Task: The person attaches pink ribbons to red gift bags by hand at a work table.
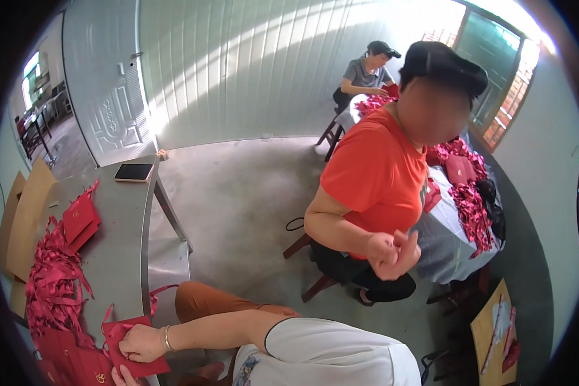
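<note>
At the lower left, a flat red gift bag (pixel 153 365) with a ribbon lies at the table's near side, under both my hands. My right hand (pixel 143 343), with a bangle on its wrist, has its fingers curled closed on the bag's face and ribbon. Only part of my left hand (pixel 125 377) shows at the lower edge; its fingers grip the bag's near side. Left of it rest several more red gift bags (pixel 71 355), overlapping one another. Beyond them spreads a heap of red ribbons (pixel 55 276), with another red bag (pixel 80 222) at its far end.
A phone (pixel 134 172) lies near the far end of the grey table (pixel 119 257). Cardboard (pixel 29 219) leans at the table's left side. To the right, a person in an orange-red shirt (pixel 373 167) sits on a stool beside a cloth-covered table (pixel 444 238). Another person (pixel 367 74) works farther back.
</note>
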